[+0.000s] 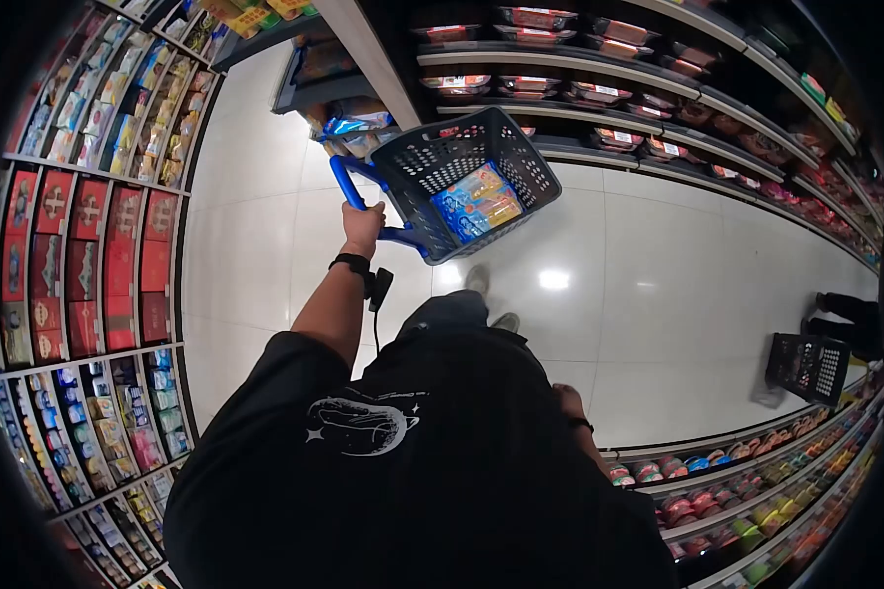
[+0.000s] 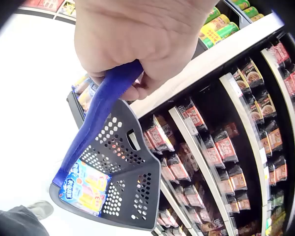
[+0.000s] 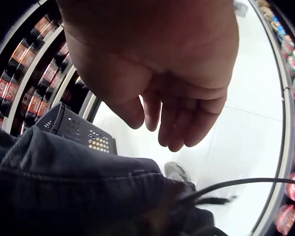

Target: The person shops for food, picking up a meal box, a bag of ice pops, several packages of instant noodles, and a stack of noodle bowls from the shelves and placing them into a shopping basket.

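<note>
While standing in a shop aisle, gripped the blue handle (image 1: 346, 183) of a dark grey basket (image 1: 535, 167) with the left hand (image 1: 363, 224) – fingers closed right round the bar, with no opening between palm and handle. Held the basket out in front and to the left, near the shelves of wrapped trays (image 1: 560, 90). Carried in the bottom of it a flat heap of plastic-wrapped goods (image 1: 476, 201), coloured blue, yellow and pink, apart from either hand. Could not tell whether the basket touched the floor.

Let the right hand (image 3: 152, 73) hang released and empty beside the dark trousers (image 3: 78, 162) – with fingers loosely bent, partly spread, and gripping nothing. Had it well apart from the basket.

Wore a black shirt (image 1: 363, 491) with a white print, a dark band (image 1: 352, 263) on the left wrist with a small black device (image 1: 380, 290) by it, and another band on the right. Stood on pale floor tiles (image 1: 550, 363), with red boxes (image 1: 88, 255) shelved to the left and, well off to the right, a second basket (image 1: 810, 368) beside a person in dark clothing (image 1: 852, 324).
</note>
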{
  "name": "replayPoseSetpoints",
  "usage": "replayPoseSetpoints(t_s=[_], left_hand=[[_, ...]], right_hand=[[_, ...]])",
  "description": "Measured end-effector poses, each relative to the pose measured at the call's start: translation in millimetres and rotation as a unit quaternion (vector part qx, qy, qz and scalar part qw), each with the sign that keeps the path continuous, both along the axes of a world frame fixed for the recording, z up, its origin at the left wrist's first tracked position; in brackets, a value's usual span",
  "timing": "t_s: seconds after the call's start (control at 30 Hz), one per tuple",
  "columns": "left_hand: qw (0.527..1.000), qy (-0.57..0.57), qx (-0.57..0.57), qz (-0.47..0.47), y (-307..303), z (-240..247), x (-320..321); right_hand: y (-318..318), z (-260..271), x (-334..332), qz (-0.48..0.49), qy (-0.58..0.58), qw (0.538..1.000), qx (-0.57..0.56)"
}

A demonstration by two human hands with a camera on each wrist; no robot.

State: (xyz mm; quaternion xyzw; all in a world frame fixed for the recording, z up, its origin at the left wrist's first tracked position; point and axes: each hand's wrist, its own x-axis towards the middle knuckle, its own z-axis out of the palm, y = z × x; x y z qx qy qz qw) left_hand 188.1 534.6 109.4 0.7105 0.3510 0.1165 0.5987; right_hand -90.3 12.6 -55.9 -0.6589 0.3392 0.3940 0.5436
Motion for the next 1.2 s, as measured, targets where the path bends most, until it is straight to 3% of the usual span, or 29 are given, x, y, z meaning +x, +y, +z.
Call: replayPoseSetpoints(t_s=[0.17, 0.23, 0.27, 0.3, 0.43, 0.6, 0.7, 0.83, 0.9, 1.03, 1.07, 1.13, 1.2], left_hand=[[0.997, -0.001, -0.071, -0.005, 19, -17, 6], [0.987, -0.016, -0.157, 0.030, 30, -21, 6], [0.987, -0.029, -0.152, 0.046, 30, -26, 7], [0.988, -0.031, -0.140, 0.052, 29, -25, 4], [0.993, -0.016, -0.115, 0.026, 43, -26, -12], [0.984, -0.042, -0.172, 0.036, 84, -6, -33], [0.995, -0.019, -0.095, 0.011, 130, -11, -36], [0.999, 0.021, 0.011, -0.022, 196, -18, -35], [0.995, 0.024, 0.089, -0.045, 228, -38, -26], [0.992, 0.038, 0.100, -0.066, 262, -18, -23], [0.987, 0.046, 0.136, -0.075, 266, -14, -23], [0.983, 0.048, 0.157, -0.082, 272, -3, -24], [0.984, 0.054, 0.151, -0.073, 270, 2, -30]], right_hand=[[15, 30, -36, 0.005, -0.004, 0.999, -0.047], [20, 24, -39, -0.063, -0.004, 0.997, -0.052], [12, 0, -43, -0.043, -0.033, 0.998, -0.033], [16, -7, -38, -0.141, -0.007, 0.990, 0.001], [46, 11, 5, -0.111, -0.001, 0.993, -0.028], [127, 46, 66, -0.050, -0.085, 0.994, -0.050], [188, 79, 85, -0.058, -0.127, 0.989, -0.041], [230, 79, 71, -0.021, -0.130, 0.990, -0.051], [241, 80, 50, -0.002, -0.112, 0.991, -0.076], [237, 66, 2, 0.013, -0.083, 0.993, -0.079], [233, 71, -3, 0.129, -0.099, 0.979, -0.122], [247, 89, -9, 0.067, -0.074, 0.987, -0.122], [239, 76, -23, 0.030, -0.057, 0.992, -0.113]])
